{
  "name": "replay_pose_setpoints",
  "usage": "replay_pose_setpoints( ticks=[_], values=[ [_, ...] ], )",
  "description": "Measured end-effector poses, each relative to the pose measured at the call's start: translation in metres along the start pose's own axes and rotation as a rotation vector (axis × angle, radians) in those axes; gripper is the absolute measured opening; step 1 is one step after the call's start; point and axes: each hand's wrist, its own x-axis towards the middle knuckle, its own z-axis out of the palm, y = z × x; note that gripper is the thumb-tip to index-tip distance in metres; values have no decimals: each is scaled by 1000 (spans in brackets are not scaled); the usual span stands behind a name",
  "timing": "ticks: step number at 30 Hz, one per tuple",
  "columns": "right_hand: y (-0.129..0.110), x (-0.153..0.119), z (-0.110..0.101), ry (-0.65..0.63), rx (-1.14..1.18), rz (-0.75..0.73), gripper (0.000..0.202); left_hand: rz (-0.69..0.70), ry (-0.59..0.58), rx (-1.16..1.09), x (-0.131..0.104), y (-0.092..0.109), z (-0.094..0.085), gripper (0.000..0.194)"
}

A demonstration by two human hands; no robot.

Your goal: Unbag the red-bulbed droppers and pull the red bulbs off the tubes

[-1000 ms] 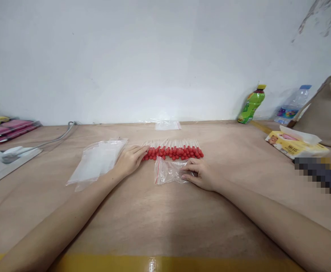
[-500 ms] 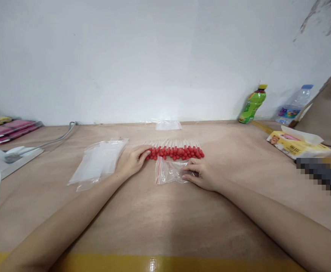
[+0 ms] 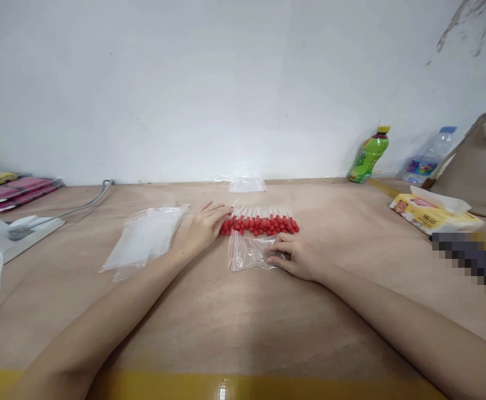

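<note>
A row of thin pale sticks with red tips [image 3: 263,223] lies across the middle of the table, tips toward me. At its left end is my left hand [image 3: 203,226], fingers stretched out and touching the outermost sticks; its thumb side is partly hidden. A clear zip bag [image 3: 249,253] with a red seal line lies flat just in front of the row, its seal end to the left. My right hand [image 3: 295,255] rests on the bag's right end, fingers bent, thumb and forefinger apart. Left of the row, several clear bags [image 3: 145,236] lie in a loose stack.
Another zip bag [image 3: 247,185] lies by the wall. On the left are a power strip [image 3: 38,226] with cables and pink packs [image 3: 20,189]. On the right stand a green bottle [image 3: 370,156], a water bottle [image 3: 430,158], a tissue box [image 3: 430,214] and a beige bag [image 3: 471,166].
My left hand has moved slightly up and right, its fingers straightening along the left end of the row. That end sits a little farther right. My right hand and the bag beneath have stayed put.
</note>
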Motion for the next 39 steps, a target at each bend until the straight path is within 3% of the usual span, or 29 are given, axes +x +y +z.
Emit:
replay_pose_setpoints(
  ticks=[6,12,14,18,22,26,29,32,34,36,39],
  values=[
    [-1,1,0,-5,8,0,24,3,-164,92,8,19,-6,23],
    [-2,1,-3,-33,-34,-17,26,-64,9,-106,-15,36,-21,28],
    [-4,1,-6,-41,-54,-50,29,-47,-4,-207,-28,41,-23,29],
    [-8,1,-11,-110,-75,-115,38,82,-237,-348,-47,48,-20,36],
    [-7,-3,-14,-199,-81,-107,47,97,-496,-315,-54,46,-19,45],
    [-2,-8,-15,-231,-99,-68,50,67,-601,-303,-60,43,-24,46],
    [1,-9,-15,-217,-90,-74,50,-71,-489,-373,-62,43,-23,41],
    [0,-8,-14,-203,-74,-105,48,-353,-318,-430,-59,41,-16,35],
    [-2,-8,-14,-214,-51,-134,47,-496,-283,-447,-55,38,-10,37],
    [-5,-7,-13,-235,-27,-155,47,-562,-330,-473,-52,35,-6,43],
    [-9,-7,-13,-257,-17,-168,50,-558,-504,-538,-50,33,-7,39]
  ],
)
